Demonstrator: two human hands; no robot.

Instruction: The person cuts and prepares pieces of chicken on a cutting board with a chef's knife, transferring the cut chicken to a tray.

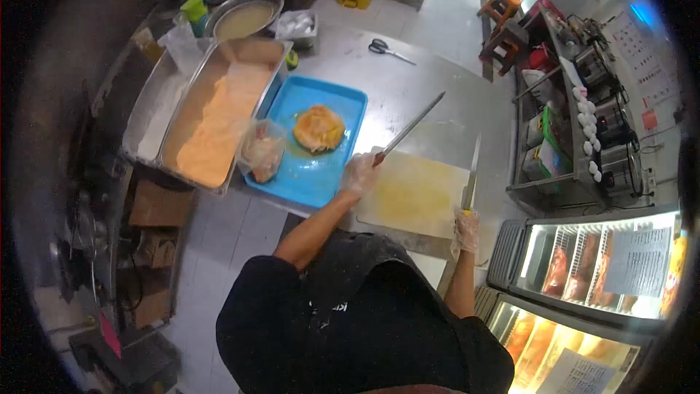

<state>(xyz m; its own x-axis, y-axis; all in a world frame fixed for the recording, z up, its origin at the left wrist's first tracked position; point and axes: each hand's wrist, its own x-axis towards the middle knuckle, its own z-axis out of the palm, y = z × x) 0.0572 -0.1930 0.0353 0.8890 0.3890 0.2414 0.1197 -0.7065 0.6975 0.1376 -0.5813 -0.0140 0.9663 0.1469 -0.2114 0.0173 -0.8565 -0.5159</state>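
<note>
My left hand (359, 174), in a clear plastic glove, is closed round the handle of a honing steel (414, 124) that points away to the upper right. A long knife (473, 175) with a yellow handle is gripped in my gloved right hand (467, 230), its blade pointing forward. Blade and steel are apart. Between my hands lies a yellow-stained cutting board (414, 193). Left of it, a blue tray (348, 99) bears a piece of orange-yellow, marinated-looking meat (319, 129) and a clear plastic bag (262, 147) whose contents I cannot make out.
Scissors (390, 51) lie on the steel table (437, 80). Left of the tray stand deep metal pans, one with orange powder (226, 124), one with white powder (159, 113). A bowl of liquid (244, 20) sits behind them. Lit display fridges (598, 263) stand at the right.
</note>
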